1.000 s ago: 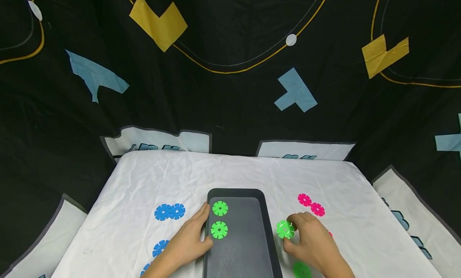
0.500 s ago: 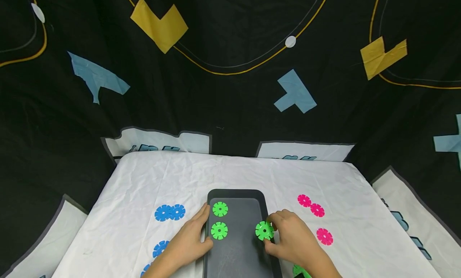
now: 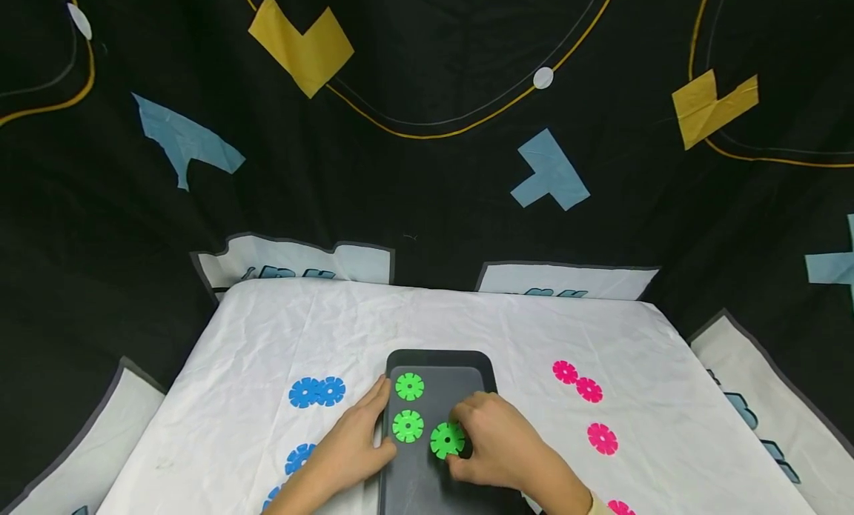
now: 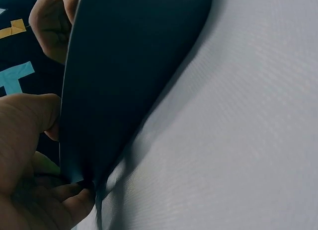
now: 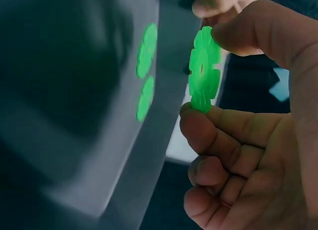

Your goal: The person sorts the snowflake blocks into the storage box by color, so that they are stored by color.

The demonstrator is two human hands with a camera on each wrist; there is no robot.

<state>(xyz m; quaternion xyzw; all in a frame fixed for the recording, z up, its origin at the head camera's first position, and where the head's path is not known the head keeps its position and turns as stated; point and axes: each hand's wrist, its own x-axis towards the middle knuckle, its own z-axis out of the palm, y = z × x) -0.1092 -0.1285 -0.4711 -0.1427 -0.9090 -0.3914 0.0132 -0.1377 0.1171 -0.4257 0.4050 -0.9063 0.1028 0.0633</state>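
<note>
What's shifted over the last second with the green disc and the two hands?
The right hand carried the green notched plastic disc leftward, from the white cloth beside the dark grey tray to over the tray, next to the two green discs lying there. Its grip on the disc is unchanged. The left hand stayed holding the tray's left edge; the blue discs and pink discs did not move.

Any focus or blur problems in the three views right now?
Head view: sharp and evenly lit, green disc in the right hand reads clearly. Left wrist view: dark tray fills the frame, soft, left hand blurred. Right wrist view: held disc fairly sharp, tray and its two discs smeared out of focus.
</note>
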